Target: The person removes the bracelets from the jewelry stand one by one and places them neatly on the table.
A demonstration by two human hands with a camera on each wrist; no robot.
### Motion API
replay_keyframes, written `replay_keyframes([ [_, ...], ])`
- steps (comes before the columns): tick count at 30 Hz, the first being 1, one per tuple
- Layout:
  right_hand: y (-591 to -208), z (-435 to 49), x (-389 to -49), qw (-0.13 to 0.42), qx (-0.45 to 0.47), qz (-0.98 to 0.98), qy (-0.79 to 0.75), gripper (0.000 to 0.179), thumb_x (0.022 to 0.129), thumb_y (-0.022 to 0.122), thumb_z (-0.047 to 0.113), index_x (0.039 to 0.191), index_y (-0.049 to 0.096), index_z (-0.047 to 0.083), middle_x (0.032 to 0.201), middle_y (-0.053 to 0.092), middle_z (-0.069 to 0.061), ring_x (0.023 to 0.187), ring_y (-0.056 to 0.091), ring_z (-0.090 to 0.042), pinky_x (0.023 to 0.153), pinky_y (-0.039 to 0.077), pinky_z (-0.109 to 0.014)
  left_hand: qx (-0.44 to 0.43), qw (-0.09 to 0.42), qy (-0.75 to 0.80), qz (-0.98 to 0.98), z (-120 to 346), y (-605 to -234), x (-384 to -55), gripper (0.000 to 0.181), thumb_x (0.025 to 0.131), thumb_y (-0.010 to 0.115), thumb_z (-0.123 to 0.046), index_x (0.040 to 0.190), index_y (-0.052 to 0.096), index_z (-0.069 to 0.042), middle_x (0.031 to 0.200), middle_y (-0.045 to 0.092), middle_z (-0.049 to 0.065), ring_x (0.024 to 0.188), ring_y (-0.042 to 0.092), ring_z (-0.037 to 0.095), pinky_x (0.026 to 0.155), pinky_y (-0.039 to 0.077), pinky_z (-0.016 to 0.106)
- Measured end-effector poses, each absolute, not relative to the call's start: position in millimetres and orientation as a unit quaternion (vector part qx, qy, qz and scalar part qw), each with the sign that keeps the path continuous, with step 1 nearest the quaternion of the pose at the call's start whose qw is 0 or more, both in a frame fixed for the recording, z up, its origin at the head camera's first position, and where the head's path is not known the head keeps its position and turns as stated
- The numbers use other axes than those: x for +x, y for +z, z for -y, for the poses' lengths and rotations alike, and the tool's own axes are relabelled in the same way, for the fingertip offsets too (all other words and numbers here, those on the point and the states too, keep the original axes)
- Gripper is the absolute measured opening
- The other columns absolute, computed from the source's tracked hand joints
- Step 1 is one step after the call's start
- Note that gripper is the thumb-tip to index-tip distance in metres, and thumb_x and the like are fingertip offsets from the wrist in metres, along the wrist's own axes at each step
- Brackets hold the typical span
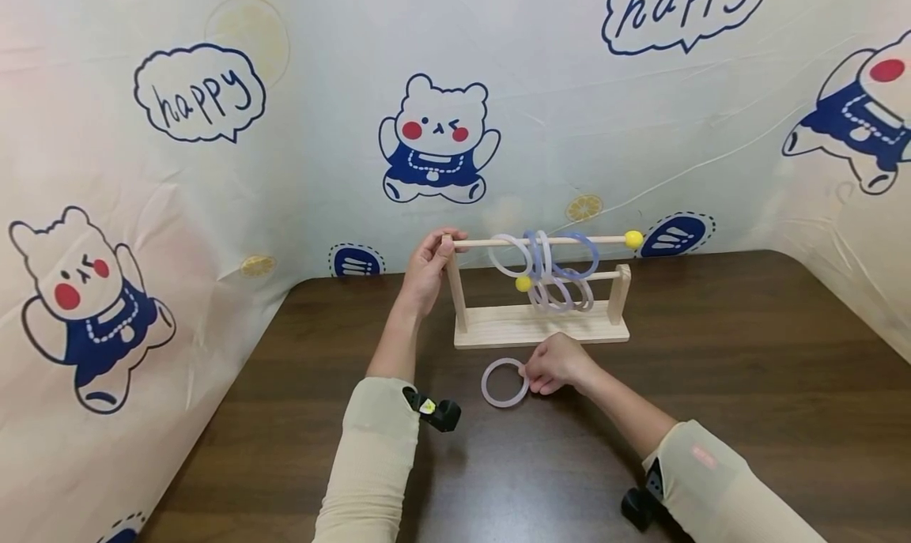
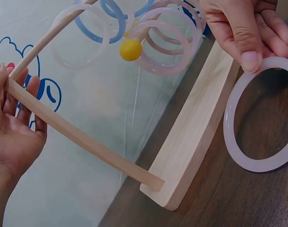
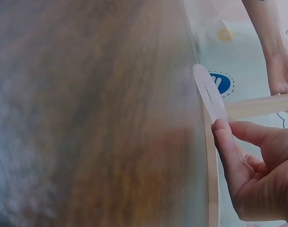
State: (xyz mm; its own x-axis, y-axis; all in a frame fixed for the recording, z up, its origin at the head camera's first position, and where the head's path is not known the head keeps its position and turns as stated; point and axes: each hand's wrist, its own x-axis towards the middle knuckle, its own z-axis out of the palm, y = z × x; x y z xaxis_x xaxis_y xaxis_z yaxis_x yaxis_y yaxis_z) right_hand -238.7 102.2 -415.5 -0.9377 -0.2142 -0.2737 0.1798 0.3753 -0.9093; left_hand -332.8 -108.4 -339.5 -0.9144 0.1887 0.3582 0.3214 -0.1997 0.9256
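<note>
One pale ring (image 2: pixel 229 123) is pinched by the right hand (image 1: pixel 560 363) near the wooden stand (image 1: pixel 508 328); the left hand (image 1: pixel 425 270) grips its left post's (image 2: pixel 87 135) upper end.

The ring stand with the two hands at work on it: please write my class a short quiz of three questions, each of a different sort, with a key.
1. Multiple choice. What does the right hand hold?
A) a blue ring
B) a pale ring
C) a yellow ball

2. True or false? The left hand grips the yellow-ball end of the upper rod.

3. Short answer. Which of the three views shows the ring in the right hand nearly edge-on?

Key:
1. B
2. False; the left hand is at the opposite end, holding the top of the wooden post.
3. The right wrist view.
</note>
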Motion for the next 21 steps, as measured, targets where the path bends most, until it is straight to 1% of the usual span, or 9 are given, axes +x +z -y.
replay_keyframes([
  [5, -415.0, -101.1, -237.4, 0.178, -0.011, -0.819, -0.545, 0.007, 0.076, 0.067, -0.001, 0.075, 0.067, -0.008, 0.054, 0.061, -0.01, 0.048, 0.06, -0.015, 0.048, 0.05, -0.027, -0.203, 0.045, -0.75, 0.628, 109.7, -340.8, -333.5, 0.014, 0.098, 0.046, -0.016, 0.105, 0.058, -0.014, 0.102, 0.063, -0.007, 0.093, 0.057, 0.013, 0.089, 0.034, 0.032],
  [9, -414.2, -101.1, -237.1, 0.179, -0.009, -0.829, -0.53, 0.006, 0.076, 0.067, -0.001, 0.076, 0.068, -0.007, 0.054, 0.062, -0.009, 0.048, 0.06, -0.014, 0.047, 0.05, -0.027, -0.2, 0.045, -0.746, 0.634, 109.8, -340.9, -334.0, 0.014, 0.098, 0.045, -0.015, 0.103, 0.058, -0.017, 0.103, 0.063, -0.007, 0.094, 0.056, 0.015, 0.088, 0.034, 0.032],
  [14, -414.1, -103.0, -237.7, 0.187, -0.012, -0.832, -0.521, 0.006, 0.076, 0.066, -0.001, 0.077, 0.069, -0.006, 0.055, 0.062, -0.007, 0.048, 0.06, -0.013, 0.048, 0.05, -0.026, -0.195, 0.042, -0.742, 0.639, 109.4, -339.7, -333.4, 0.014, 0.098, 0.046, -0.018, 0.106, 0.057, -0.016, 0.103, 0.062, -0.007, 0.096, 0.055, 0.015, 0.088, 0.033, 0.032],
  [21, -414.5, -105.9, -237.6, 0.188, -0.034, -0.828, -0.526, 0.009, 0.077, 0.062, -0.003, 0.08, 0.069, -0.008, 0.058, 0.063, -0.009, 0.051, 0.061, -0.014, 0.049, 0.051, -0.027, -0.199, 0.041, -0.743, 0.638, 109.0, -340.2, -333.9, 0.014, 0.097, 0.046, -0.02, 0.106, 0.057, -0.015, 0.102, 0.062, -0.007, 0.095, 0.055, 0.015, 0.088, 0.033, 0.032],
])
